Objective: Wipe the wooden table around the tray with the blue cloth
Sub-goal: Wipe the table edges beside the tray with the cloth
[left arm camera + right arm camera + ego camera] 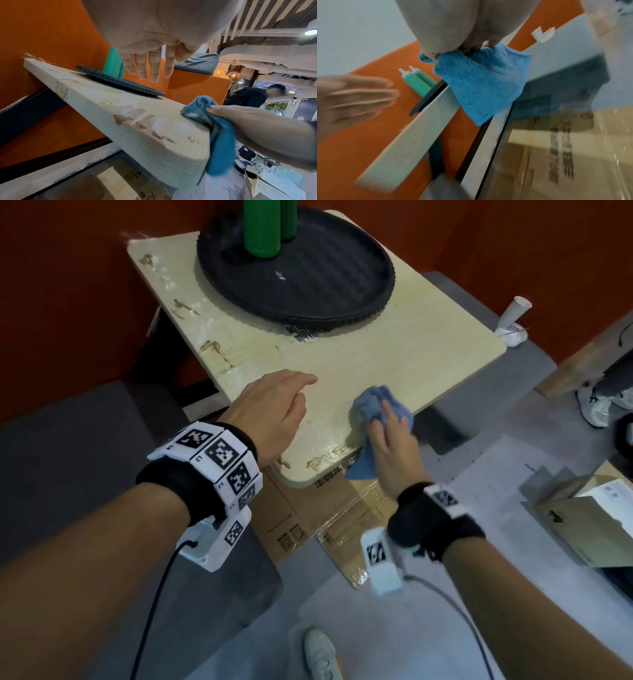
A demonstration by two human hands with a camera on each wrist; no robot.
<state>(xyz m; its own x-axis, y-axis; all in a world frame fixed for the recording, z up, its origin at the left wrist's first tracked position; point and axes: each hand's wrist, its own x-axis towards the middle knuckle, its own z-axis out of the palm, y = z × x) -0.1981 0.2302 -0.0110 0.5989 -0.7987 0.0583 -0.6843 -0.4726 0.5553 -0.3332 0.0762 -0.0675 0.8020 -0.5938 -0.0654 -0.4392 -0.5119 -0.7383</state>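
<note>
The pale wooden table (394, 361) carries a round black tray (318, 292) at its far side. My right hand (390, 436) grips the bunched blue cloth (373, 405) and presses it on the table's near right edge; a corner of the cloth (481, 86) hangs over the edge. Brown and white smears (215, 350) run along the left and near edges, also visible as smears (145, 121) in the left wrist view. My left hand (277, 405) hovers over the near left part of the table, fingers (150, 66) straight and holding nothing.
Two green bottles (267, 227) stand on the tray. A flattened cardboard box (329, 518) lies under the table. An orange wall (68, 285) stands left and behind. A white paper cup (513, 313) and crumpled tissue lie to the right. Another person's shoes (596, 405) are at far right.
</note>
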